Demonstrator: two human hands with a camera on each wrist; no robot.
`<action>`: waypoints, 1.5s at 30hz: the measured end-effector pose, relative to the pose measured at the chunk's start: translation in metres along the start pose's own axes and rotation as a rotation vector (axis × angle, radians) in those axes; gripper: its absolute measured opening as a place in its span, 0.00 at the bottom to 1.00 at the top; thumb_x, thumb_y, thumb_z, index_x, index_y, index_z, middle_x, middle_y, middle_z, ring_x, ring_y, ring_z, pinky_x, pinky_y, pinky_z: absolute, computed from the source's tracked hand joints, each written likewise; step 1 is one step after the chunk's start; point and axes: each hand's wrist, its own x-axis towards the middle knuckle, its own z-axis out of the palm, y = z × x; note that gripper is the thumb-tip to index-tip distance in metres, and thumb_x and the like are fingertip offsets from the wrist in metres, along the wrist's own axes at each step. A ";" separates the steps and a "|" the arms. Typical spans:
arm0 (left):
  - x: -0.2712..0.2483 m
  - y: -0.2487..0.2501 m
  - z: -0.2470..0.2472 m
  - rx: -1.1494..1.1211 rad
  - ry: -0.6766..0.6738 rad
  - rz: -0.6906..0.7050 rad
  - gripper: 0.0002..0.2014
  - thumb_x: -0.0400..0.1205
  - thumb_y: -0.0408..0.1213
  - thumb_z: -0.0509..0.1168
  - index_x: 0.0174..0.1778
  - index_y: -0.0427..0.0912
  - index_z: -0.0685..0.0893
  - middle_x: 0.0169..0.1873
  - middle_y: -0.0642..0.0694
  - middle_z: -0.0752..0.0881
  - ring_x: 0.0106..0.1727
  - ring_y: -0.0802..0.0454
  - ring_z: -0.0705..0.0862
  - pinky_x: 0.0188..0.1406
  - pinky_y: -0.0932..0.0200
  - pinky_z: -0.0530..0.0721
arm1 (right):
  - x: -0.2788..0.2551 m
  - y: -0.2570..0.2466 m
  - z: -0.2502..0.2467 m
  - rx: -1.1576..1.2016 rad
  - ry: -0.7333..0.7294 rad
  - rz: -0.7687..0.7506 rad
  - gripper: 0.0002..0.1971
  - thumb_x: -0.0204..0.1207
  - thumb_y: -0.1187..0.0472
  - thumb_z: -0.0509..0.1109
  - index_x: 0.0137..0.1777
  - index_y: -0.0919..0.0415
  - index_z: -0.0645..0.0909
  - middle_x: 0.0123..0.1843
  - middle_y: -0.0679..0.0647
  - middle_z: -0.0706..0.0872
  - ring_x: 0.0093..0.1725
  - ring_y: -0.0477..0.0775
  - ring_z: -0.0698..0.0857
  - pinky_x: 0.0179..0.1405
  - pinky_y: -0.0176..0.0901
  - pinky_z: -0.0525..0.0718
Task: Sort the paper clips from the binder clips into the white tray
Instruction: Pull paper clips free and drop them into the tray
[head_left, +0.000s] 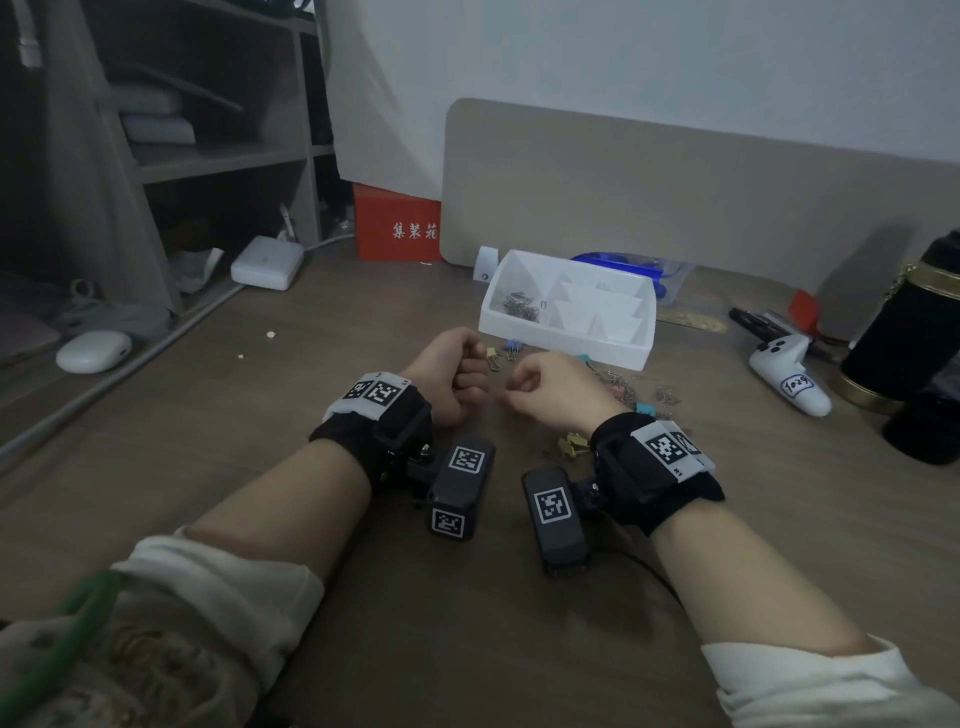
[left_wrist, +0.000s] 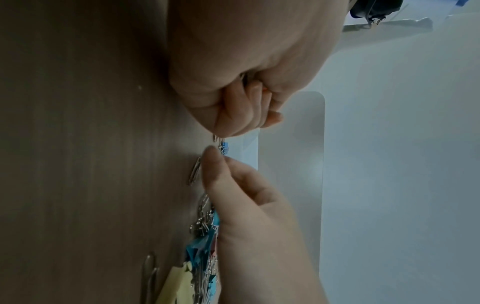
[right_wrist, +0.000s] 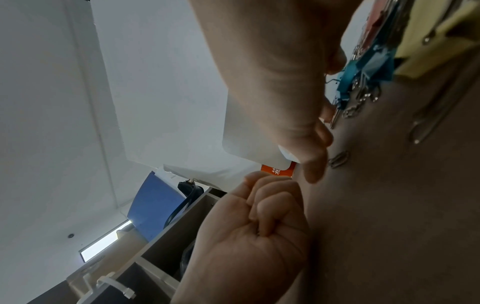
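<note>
The white tray (head_left: 615, 351) stands just beyond my hands, with a heap of dark paper clips (head_left: 519, 307) in its left compartment. Mixed binder clips and paper clips (head_left: 636, 395) lie scattered right of my right hand. My left hand (head_left: 460, 374) rests on the table as a fist (left_wrist: 249, 102); nothing shows plainly inside it. A yellow binder clip (head_left: 491, 356) and a blue one (head_left: 512, 345) lie beside it. My right hand (head_left: 540, 389) is curled, fingertips (right_wrist: 314, 170) down at the table next to a single paper clip (right_wrist: 337, 159), which it does not hold.
Yellow binder clips (head_left: 571, 444) lie by my right wrist. A white controller (head_left: 789, 379) and a black flask (head_left: 904, 332) stand at the right. A beige panel (head_left: 675, 197) backs the desk, with a white charger (head_left: 267, 262) and a mouse (head_left: 93, 351) at the left.
</note>
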 end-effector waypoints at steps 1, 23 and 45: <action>0.000 0.000 0.000 -0.003 -0.003 0.000 0.15 0.82 0.36 0.52 0.27 0.45 0.66 0.15 0.54 0.59 0.10 0.59 0.56 0.07 0.71 0.50 | 0.001 0.000 0.001 -0.024 -0.025 -0.001 0.08 0.71 0.49 0.75 0.47 0.48 0.84 0.47 0.48 0.86 0.54 0.54 0.84 0.58 0.51 0.83; -0.004 -0.001 0.003 0.085 -0.094 -0.086 0.16 0.84 0.40 0.51 0.29 0.43 0.68 0.18 0.52 0.64 0.12 0.59 0.60 0.09 0.70 0.52 | 0.000 -0.003 0.002 -0.121 -0.027 0.013 0.02 0.72 0.61 0.73 0.41 0.54 0.87 0.48 0.55 0.88 0.50 0.56 0.85 0.51 0.47 0.85; -0.012 -0.002 0.008 0.260 -0.221 -0.143 0.17 0.83 0.43 0.51 0.29 0.44 0.71 0.21 0.50 0.68 0.14 0.60 0.59 0.13 0.71 0.51 | -0.007 -0.023 -0.007 0.496 0.327 -0.191 0.04 0.74 0.65 0.75 0.39 0.57 0.85 0.34 0.50 0.85 0.30 0.46 0.84 0.35 0.36 0.84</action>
